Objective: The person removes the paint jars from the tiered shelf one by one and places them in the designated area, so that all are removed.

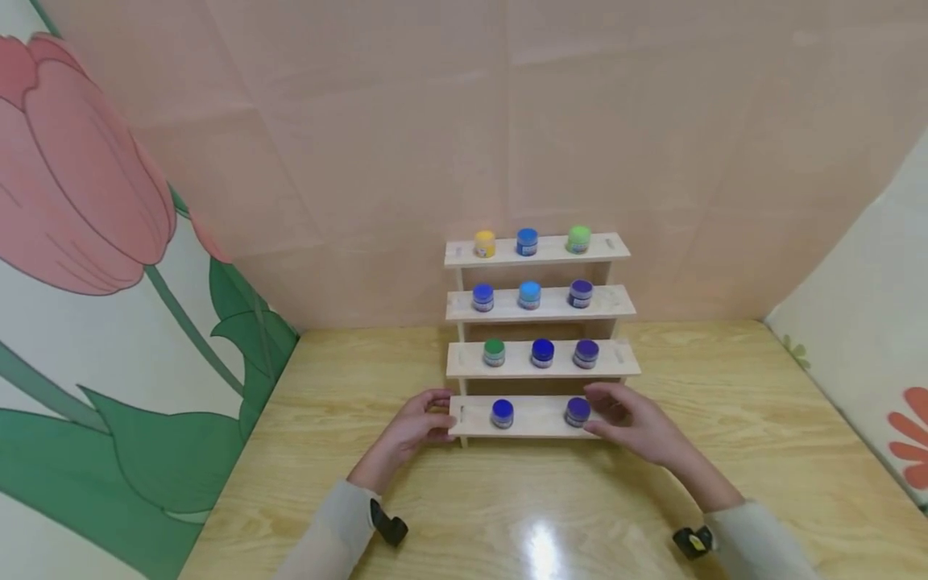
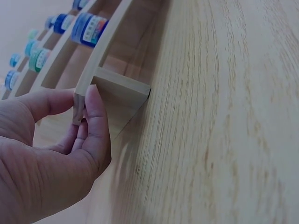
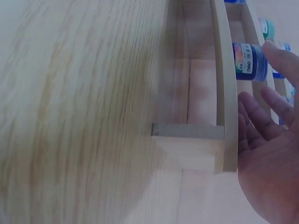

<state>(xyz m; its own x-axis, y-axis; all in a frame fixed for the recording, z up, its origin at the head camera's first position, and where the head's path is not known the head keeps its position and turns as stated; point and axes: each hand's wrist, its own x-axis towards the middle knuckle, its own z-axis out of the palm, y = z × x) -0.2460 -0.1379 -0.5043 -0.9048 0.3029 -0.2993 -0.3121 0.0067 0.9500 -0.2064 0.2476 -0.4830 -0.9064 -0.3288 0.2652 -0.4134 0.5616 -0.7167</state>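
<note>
- Here's the left hand [image 1: 419, 420], pinching the left end of the bottom shelf [image 1: 540, 415], thumb and fingers on either side of the board in the left wrist view.
- Over on the other side, the right hand [image 1: 629, 420] is loose, fingers gently curved about the right side of the purple jar [image 1: 577, 412]; a fingertip sits right at the lid, and whether it touches I cannot tell.
- That purple jar stands upright toward the right end of the bottom shelf, label facing out in the right wrist view.
- Sharing the board, nearer the left hand, there's a dark blue jar [image 1: 503, 413], upright too, with bare wood between the pair.
- Up one step, the third shelf [image 1: 623, 354] lines up a green jar [image 1: 495, 352], a deep blue jar [image 1: 542, 353] and a violet jar [image 1: 586, 353].
- Higher again, the second shelf [image 1: 554, 302] shows blue, light blue and dark purple lids, left to right.
- And the top shelf [image 1: 553, 248]: a yellow jar [image 1: 484, 243], a blue jar [image 1: 527, 242], a light green jar [image 1: 578, 239].
- All this pale wooden stand rests on a wood-grain table [image 1: 449, 515], before a pinkish cloth [image 1: 391, 161], with a big painted tulip [image 1: 87, 169] at left.
</note>
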